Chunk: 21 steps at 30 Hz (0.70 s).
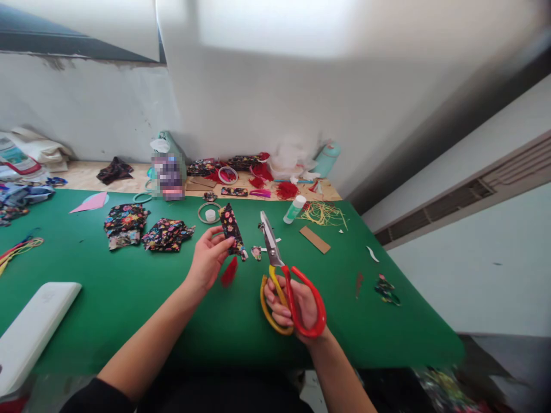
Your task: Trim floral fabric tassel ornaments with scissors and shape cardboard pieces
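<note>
Between the thumb and fingers of my left hand (210,258) is a black floral fabric piece (229,225), held upright above the green table. A red tassel (229,272) hangs or lies just below it. My right hand (297,301) is wrapped round the handles of large scissors (272,244), one handle yellow and one red. The blades point away from me, nearly together, to the right of the fabric piece and apart from it. A small floral scrap (256,253) is between the fabric piece and the blades.
Floral fabric piles (124,223) lie at the left, with a white device (38,327) nearer me. Beyond my hands are a ring with a small white jar (210,215), a glue bottle (295,210), yellow strings (323,214) and a cardboard strip (315,240). Red tassels (286,190) lie near the wall.
</note>
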Tool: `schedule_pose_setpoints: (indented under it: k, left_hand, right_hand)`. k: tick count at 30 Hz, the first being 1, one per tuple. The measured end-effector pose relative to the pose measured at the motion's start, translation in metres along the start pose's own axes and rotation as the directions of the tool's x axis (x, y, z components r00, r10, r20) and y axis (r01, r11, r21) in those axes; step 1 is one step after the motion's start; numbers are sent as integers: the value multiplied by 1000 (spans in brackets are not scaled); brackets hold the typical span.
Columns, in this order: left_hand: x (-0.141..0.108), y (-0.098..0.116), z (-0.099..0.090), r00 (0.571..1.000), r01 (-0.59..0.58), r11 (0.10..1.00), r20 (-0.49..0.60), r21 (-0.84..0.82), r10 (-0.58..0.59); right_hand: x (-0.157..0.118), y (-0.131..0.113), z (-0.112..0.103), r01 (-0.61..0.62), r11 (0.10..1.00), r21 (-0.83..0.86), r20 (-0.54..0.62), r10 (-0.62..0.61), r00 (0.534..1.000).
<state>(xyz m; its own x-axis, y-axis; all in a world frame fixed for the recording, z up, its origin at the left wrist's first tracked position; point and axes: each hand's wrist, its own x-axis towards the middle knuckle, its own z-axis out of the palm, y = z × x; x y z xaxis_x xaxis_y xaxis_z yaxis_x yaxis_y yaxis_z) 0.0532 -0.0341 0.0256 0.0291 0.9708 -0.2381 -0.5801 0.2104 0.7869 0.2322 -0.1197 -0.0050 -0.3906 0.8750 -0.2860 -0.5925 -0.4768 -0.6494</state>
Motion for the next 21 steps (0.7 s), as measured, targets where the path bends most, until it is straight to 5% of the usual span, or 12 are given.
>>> schedule_pose_setpoints:
  k: [4, 14, 21]
  left_hand:
    - [-1, -1, -1, 999, 19, 999, 38, 40, -21]
    - [-5, 1, 2, 974, 59, 995, 215, 77, -74]
    - [-2, -3, -3, 971, 93, 994, 218, 51, -102]
  right_hand:
    - [-3, 0, 5, -12, 1000, 1, 114, 12, 993]
    - [-18, 18, 14, 26, 977, -211, 68, -12, 998]
    - [-20, 17, 15, 33, 978, -207, 75, -18, 997]
